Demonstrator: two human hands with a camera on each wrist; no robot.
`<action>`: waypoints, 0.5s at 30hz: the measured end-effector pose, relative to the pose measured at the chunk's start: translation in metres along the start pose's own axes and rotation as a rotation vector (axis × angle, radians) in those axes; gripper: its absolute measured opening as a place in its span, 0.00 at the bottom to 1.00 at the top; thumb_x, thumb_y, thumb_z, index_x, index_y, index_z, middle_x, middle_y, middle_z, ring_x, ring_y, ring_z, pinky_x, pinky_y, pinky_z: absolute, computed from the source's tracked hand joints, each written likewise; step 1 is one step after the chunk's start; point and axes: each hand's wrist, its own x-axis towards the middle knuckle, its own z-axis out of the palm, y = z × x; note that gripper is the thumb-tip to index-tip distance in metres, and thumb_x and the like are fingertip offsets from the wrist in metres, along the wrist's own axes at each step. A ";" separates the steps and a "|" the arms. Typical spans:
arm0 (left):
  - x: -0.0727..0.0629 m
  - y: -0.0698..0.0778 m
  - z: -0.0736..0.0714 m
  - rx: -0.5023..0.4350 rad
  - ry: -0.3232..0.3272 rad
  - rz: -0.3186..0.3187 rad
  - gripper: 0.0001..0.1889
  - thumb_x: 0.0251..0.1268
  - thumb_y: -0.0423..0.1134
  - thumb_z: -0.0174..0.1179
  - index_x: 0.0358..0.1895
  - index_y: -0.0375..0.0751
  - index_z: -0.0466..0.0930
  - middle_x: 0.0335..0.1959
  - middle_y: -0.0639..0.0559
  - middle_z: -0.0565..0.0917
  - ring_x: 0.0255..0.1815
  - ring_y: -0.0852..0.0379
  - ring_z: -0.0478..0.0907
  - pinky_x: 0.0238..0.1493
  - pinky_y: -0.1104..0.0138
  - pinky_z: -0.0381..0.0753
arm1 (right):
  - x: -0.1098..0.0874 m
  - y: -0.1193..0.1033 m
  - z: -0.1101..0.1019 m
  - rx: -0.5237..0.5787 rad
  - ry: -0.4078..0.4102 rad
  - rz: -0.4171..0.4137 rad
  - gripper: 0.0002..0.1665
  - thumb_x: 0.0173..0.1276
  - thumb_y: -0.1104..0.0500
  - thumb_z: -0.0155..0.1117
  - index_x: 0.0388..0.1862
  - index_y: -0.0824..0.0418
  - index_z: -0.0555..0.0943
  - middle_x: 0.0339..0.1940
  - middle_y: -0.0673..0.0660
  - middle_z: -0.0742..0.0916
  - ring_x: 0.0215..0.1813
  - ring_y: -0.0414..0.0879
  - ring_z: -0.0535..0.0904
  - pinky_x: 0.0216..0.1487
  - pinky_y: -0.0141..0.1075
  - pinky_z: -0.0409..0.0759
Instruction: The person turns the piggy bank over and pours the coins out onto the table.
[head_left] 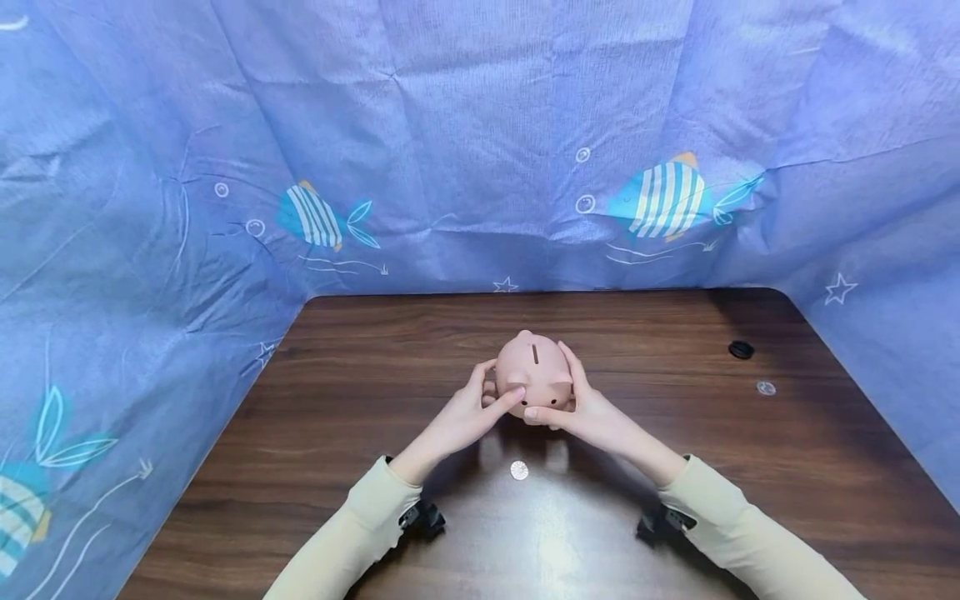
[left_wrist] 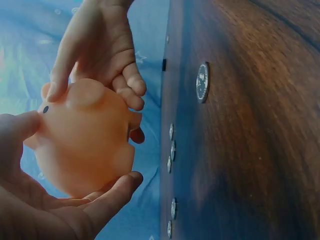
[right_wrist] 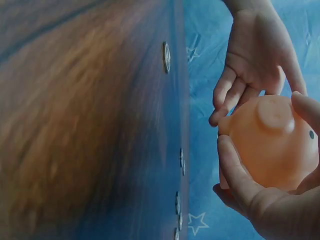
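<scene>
A pink piggy bank (head_left: 536,371) with a dark slot on top is held up over the table by both hands, its snout side toward me. My left hand (head_left: 474,412) grips its left side, thumb on the face near one eye. On the other side, my right hand (head_left: 596,412) holds it with the thumb by the snout. The bank appears off the tabletop in the left wrist view, its stubby feet showing beside the fingers. A silver coin (head_left: 519,471) lies on the table on the near side of the bank.
Toward the right of the brown wooden table (head_left: 337,467) are a black round cap-like piece (head_left: 741,349) and another coin (head_left: 766,388). Several more coins (left_wrist: 173,207) lie farther off in the left wrist view. A blue fish-print cloth (head_left: 480,125) hangs behind and beside the table.
</scene>
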 end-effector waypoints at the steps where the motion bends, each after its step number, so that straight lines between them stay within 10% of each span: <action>1: 0.001 -0.002 0.000 -0.005 -0.009 -0.027 0.43 0.69 0.63 0.58 0.77 0.42 0.53 0.52 0.46 0.84 0.54 0.52 0.82 0.55 0.54 0.79 | 0.002 0.002 0.000 0.007 -0.013 0.013 0.72 0.61 0.43 0.77 0.83 0.41 0.31 0.57 0.66 0.83 0.48 0.48 0.85 0.54 0.44 0.81; 6: 0.003 -0.002 -0.003 -0.029 -0.035 -0.059 0.45 0.69 0.64 0.58 0.78 0.41 0.51 0.52 0.47 0.85 0.54 0.53 0.81 0.56 0.54 0.78 | 0.005 0.000 -0.001 -0.004 -0.032 0.021 0.72 0.60 0.43 0.77 0.83 0.42 0.32 0.56 0.68 0.83 0.46 0.50 0.86 0.53 0.45 0.82; 9: -0.003 0.004 -0.004 -0.038 -0.012 0.030 0.43 0.71 0.60 0.58 0.78 0.42 0.49 0.58 0.46 0.82 0.57 0.53 0.80 0.58 0.58 0.79 | -0.001 -0.009 -0.002 -0.074 0.002 -0.062 0.71 0.60 0.42 0.77 0.83 0.41 0.32 0.62 0.70 0.79 0.49 0.50 0.85 0.58 0.47 0.80; 11: -0.010 0.013 -0.005 -0.020 0.032 0.211 0.44 0.72 0.55 0.61 0.79 0.43 0.46 0.63 0.43 0.79 0.59 0.52 0.79 0.61 0.60 0.78 | -0.009 -0.018 -0.005 -0.143 0.074 -0.256 0.70 0.59 0.39 0.77 0.83 0.42 0.36 0.69 0.69 0.75 0.57 0.49 0.82 0.63 0.45 0.77; 15: -0.022 0.028 -0.014 0.160 0.178 0.744 0.50 0.67 0.51 0.66 0.79 0.40 0.41 0.68 0.35 0.71 0.64 0.44 0.75 0.66 0.57 0.75 | -0.017 -0.032 -0.012 -0.287 0.230 -0.902 0.61 0.63 0.41 0.74 0.81 0.55 0.45 0.74 0.70 0.67 0.68 0.52 0.72 0.68 0.38 0.72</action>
